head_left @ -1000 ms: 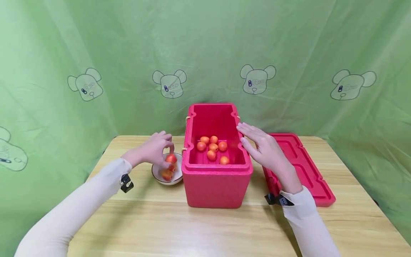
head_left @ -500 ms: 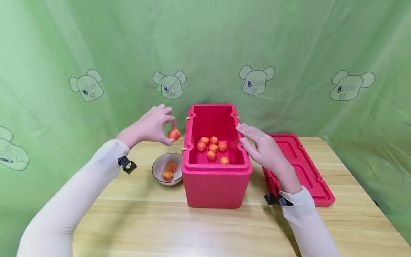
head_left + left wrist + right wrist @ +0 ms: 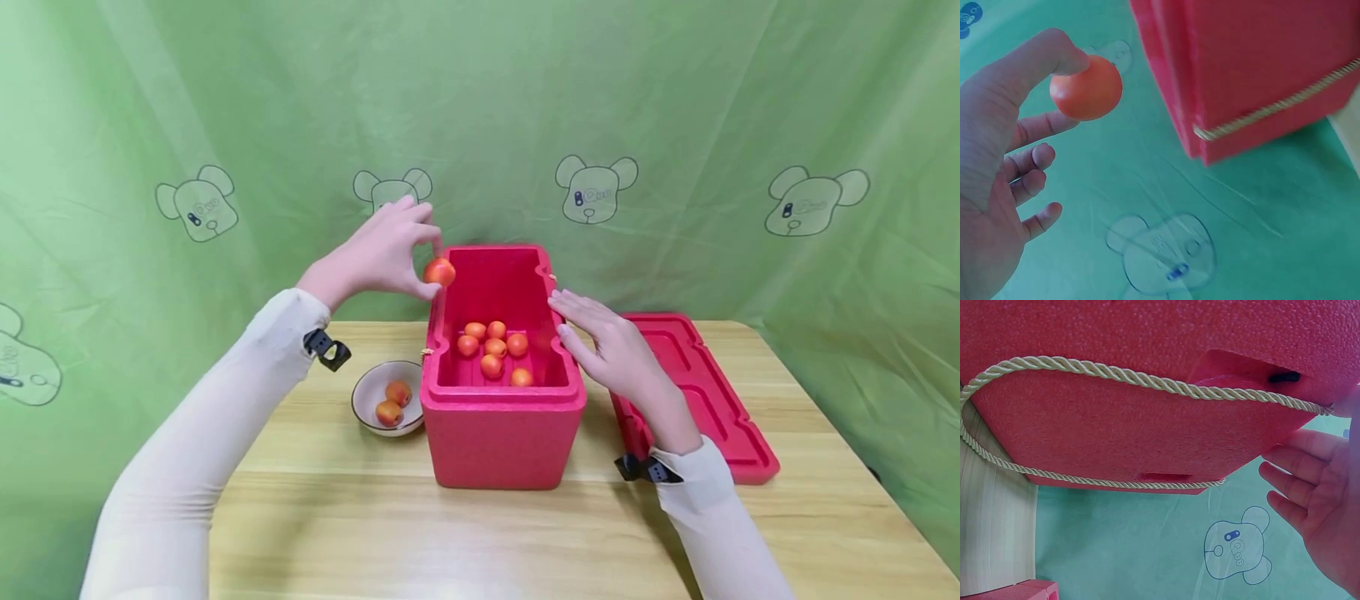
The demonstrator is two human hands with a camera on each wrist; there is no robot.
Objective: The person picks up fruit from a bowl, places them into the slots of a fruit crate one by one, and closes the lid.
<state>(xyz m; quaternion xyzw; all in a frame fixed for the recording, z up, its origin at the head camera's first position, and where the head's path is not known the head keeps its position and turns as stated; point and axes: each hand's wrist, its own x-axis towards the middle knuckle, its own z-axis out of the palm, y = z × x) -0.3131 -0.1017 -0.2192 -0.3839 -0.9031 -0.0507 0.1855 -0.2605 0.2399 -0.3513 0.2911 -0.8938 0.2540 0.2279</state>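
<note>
Along the bottom of the frame, pale sleeves [image 3: 187, 442] reach over a wood-grain table [image 3: 525, 542] toward a red box [image 3: 502, 446] at center. Just left of it sits a bowl [image 3: 369, 392] with two fruits [image 3: 388, 412]; a shove from the right could drive the box against it, though whether they touch is hard to tell. At right, the lid [image 3: 708, 400] lies flat, the right forearm crossing above its left edge, where a dropped elbow might catch it. The right hand [image 3: 618, 350], fingers nearly straight, rests at the box's right rim; hard pressure there may slide or tip the box. Inside, seven fruits [image 3: 492, 366] sit loose on its floor, liable to scatter if struck from above. Near upper center, the left hand [image 3: 378, 250] pinches one fruit [image 3: 439, 272] between thumb and forefinger, aloft beside the left rim and, by the left wrist view, clear of it. Round, smooth skin under so few fingertips could slip; let go short, it might hit that rim, which stands between it and the interior, and roll away. A cord [image 3: 1279, 106] along the box's side could snag low fingers. Behind all hangs a green curtain [image 3: 480, 100] printed with cartoon faces.
</note>
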